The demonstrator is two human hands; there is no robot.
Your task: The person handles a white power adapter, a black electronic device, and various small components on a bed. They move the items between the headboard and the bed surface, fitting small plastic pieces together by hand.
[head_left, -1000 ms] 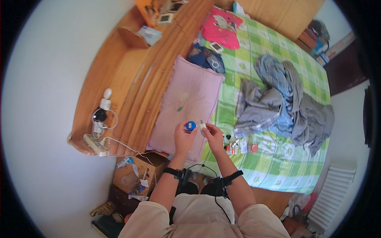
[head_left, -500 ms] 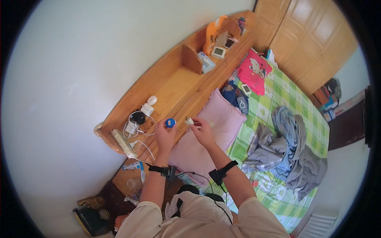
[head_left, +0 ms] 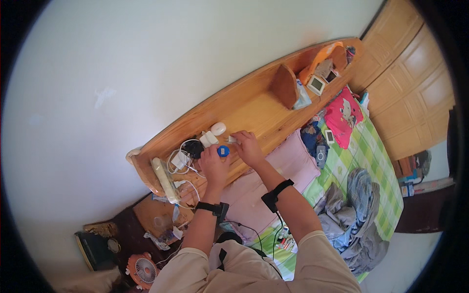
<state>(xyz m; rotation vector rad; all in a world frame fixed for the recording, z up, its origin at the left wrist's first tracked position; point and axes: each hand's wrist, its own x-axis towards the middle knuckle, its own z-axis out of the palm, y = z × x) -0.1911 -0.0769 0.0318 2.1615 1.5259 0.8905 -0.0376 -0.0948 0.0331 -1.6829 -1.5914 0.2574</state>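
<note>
My left hand (head_left: 213, 164) is closed on a round blue object (head_left: 223, 151) with a pale label on its face; I cannot tell its kind. Just to the right, my right hand (head_left: 248, 148) pinches a small white plug adapter (head_left: 232, 139), its prongs toward the left. Both hands hover at the wooden headboard shelf (head_left: 249, 117). Beyond them are a rounded white case (head_left: 218, 128) and a white charger block (head_left: 209, 139). A black coiled cable (head_left: 193, 148) sits beside my left hand, partly hidden by it.
A power strip (head_left: 165, 179) with white cords lies at the shelf's left end. An upright divider (head_left: 286, 86) stands farther right, past it a white-framed device (head_left: 316, 85). Below the shelf are a pink pillow (head_left: 286, 171) and rumpled clothes (head_left: 359, 219). An orange fan (head_left: 142, 270) stands lower left.
The view has shifted, so the shelf shows lower and farther right. Both hands have moved farther over the shelf, nearer the white case and charger, still holding the same things.
</note>
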